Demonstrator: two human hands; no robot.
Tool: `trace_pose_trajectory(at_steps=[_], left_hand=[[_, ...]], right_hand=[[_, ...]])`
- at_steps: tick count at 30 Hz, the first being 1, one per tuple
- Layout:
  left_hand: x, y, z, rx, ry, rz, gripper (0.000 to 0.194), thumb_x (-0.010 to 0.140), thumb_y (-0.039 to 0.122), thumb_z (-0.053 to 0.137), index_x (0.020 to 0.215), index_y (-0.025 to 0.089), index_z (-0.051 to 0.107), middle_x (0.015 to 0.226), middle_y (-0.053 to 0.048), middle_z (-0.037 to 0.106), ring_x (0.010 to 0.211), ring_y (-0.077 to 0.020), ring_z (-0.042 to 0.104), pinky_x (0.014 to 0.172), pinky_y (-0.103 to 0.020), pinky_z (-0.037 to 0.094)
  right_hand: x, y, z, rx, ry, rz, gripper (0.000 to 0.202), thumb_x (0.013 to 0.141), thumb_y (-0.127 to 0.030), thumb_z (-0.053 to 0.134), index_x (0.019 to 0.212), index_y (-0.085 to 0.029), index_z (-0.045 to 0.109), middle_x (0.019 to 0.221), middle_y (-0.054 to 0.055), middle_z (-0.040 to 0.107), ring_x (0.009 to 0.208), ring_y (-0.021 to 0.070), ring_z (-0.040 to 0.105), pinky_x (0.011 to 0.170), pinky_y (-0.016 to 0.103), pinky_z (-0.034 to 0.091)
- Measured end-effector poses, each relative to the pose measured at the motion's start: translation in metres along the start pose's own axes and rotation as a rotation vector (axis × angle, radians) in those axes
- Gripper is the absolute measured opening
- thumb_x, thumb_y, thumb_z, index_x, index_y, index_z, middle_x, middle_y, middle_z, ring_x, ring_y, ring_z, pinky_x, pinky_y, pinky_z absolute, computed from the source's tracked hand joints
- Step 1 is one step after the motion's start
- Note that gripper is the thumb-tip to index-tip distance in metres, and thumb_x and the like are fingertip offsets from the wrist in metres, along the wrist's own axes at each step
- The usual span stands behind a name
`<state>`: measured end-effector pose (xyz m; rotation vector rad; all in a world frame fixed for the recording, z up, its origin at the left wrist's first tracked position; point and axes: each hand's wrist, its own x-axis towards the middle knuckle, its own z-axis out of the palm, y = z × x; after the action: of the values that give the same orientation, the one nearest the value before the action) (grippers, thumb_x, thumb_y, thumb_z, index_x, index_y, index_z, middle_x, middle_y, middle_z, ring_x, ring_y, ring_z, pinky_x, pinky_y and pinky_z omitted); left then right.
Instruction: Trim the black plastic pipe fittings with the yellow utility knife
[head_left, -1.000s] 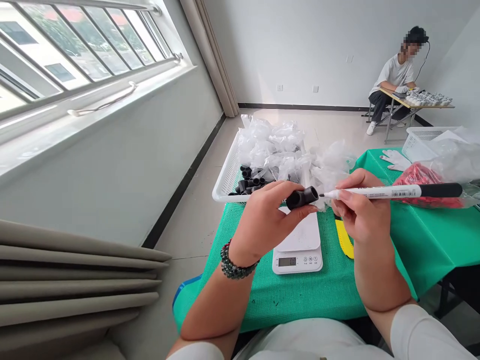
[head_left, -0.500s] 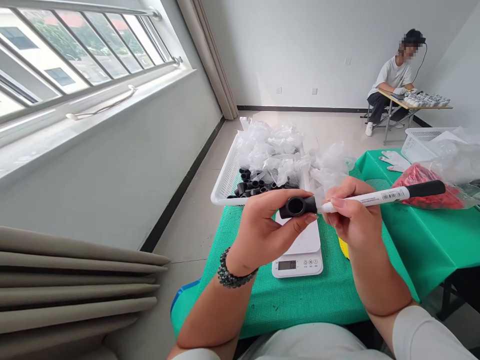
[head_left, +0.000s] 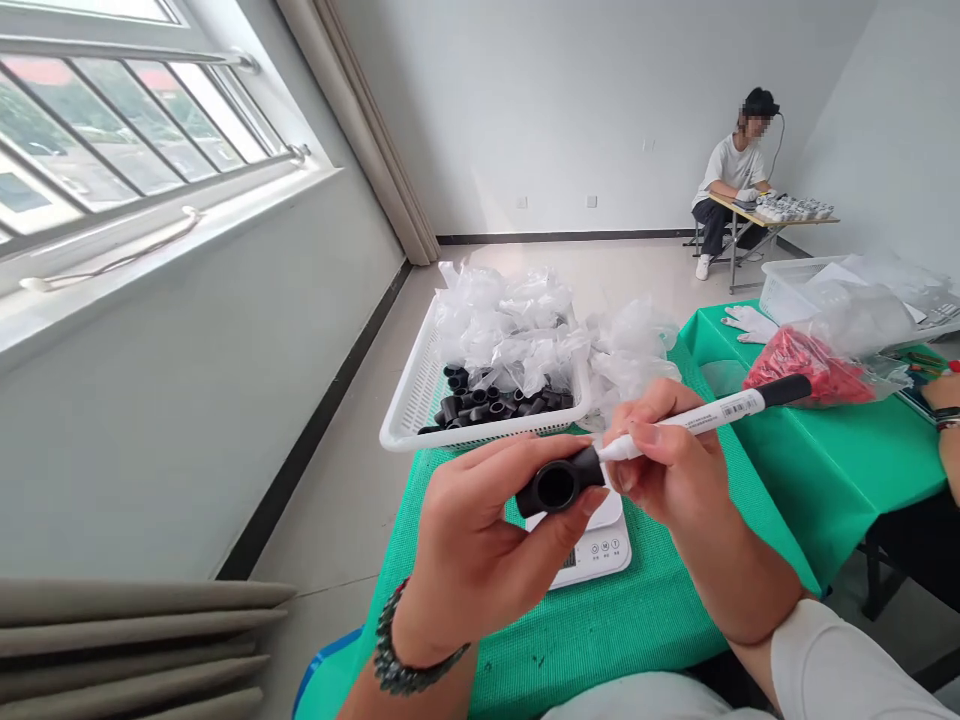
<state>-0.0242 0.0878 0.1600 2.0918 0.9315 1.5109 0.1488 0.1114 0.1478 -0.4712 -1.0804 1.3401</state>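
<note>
Between the thumb and fingers of my left hand point(head_left: 480, 540) is a black tee pipe fitting point(head_left: 559, 485), its round side opening facing me. My right hand point(head_left: 667, 460) grips a white marker pen point(head_left: 709, 415) with a black end pointing up and right. The pen's white tip end meets the fitting's right end; whether it touches or enters the opening I cannot tell. Below the hands stands a white digital scale point(head_left: 600, 555), partly hidden, its display mostly covered by my left hand. Behind it, a white basket point(head_left: 409, 400) holds more black fittings point(head_left: 491, 405).
Clear plastic bags point(head_left: 510, 310) are heaped on the basket and beside it. A bag of red parts point(head_left: 806, 365), a white glove point(head_left: 750, 322) and another white basket point(head_left: 780, 290) are on the green cloth point(head_left: 847, 460). A person point(head_left: 735, 180) sits at a far table; another person's arm point(head_left: 946, 400) shows at right.
The view has shifted, and both hands, with the fitting and pen, appear lower and further left. The pen remains at the fitting's end. Another person's arm now shows at the right edge.
</note>
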Motion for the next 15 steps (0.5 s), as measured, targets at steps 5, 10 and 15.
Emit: trace_pose_trajectory(at_steps=[5, 10, 15], left_hand=[[0.003, -0.008, -0.004, -0.043, 0.027, 0.010, 0.015, 0.090, 0.020, 0.077, 0.104, 0.023, 0.078, 0.080, 0.000, 0.077, 0.063, -0.0127, 0.067, 0.055, -0.022, 0.052], [0.012, -0.021, -0.009, 0.150, 0.031, -0.075, 0.012, 0.089, 0.025, 0.079, 0.101, 0.021, 0.080, 0.081, -0.001, 0.079, 0.068, -0.0154, 0.071, 0.060, -0.025, 0.057], [0.001, -0.010, -0.026, 0.193, 0.134, -0.083, 0.013, 0.091, 0.031, 0.078, 0.103, 0.025, 0.080, 0.086, -0.001, 0.081, 0.070, -0.0174, 0.072, 0.062, -0.029, 0.060]], right_hand=[[-0.002, 0.002, 0.003, -0.069, 0.026, -0.010, 0.025, 0.084, -0.031, 0.078, 0.071, -0.022, 0.058, 0.050, -0.006, 0.063, 0.034, 0.0081, 0.047, 0.033, 0.019, 0.035], [0.001, -0.006, 0.002, 0.066, 0.000, -0.031, 0.024, 0.086, -0.033, 0.074, 0.073, -0.023, 0.057, 0.052, -0.007, 0.063, 0.030, 0.0085, 0.043, 0.028, 0.019, 0.031], [-0.002, -0.035, -0.013, -0.082, 0.252, -0.409, 0.016, 0.090, -0.030, 0.076, 0.081, -0.027, 0.063, 0.060, -0.007, 0.058, 0.040, 0.0092, 0.049, 0.035, 0.020, 0.039]])
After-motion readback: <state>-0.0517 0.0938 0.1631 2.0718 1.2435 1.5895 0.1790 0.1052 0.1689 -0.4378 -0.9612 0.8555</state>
